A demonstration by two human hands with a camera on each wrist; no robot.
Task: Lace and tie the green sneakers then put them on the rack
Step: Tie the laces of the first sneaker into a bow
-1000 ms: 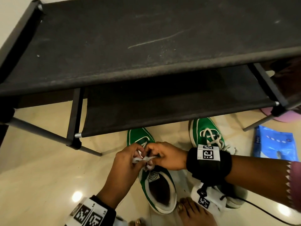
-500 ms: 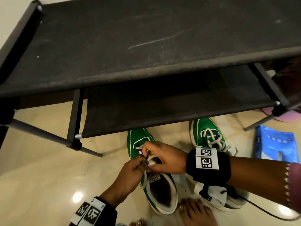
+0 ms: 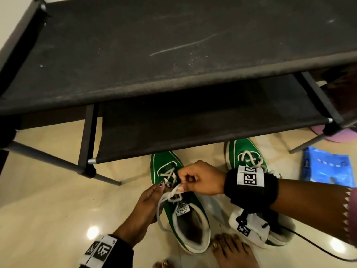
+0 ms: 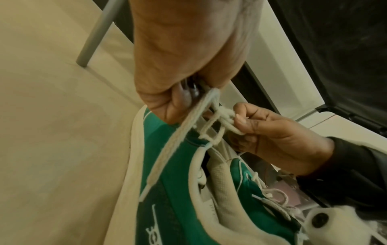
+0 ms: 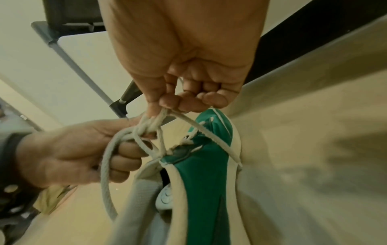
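Two green sneakers with white soles stand on the floor before the black rack (image 3: 173, 55). Both hands work over the near sneaker (image 3: 179, 209). My left hand (image 3: 154, 192) pinches one strand of its white lace (image 3: 173, 192), which loops down beside the shoe (image 4: 167, 157). My right hand (image 3: 193, 178) pinches the lace (image 5: 153, 122) at the loose knot above the tongue. The other sneaker (image 3: 243, 151), laced, sits to the right, partly hidden behind my right wrist band (image 3: 251, 182).
The rack's lower shelf (image 3: 193, 122) hangs just past the shoe toes, its grey leg (image 3: 58, 163) at left. A blue packet (image 3: 326, 167) lies at right on the beige floor. My bare foot (image 3: 231, 250) rests beside the near sneaker's heel.
My hands have drawn apart a little on the lace. The left hand slid back and down, trailing a loop; the right hand lifted toward the toe, pulling the knot.
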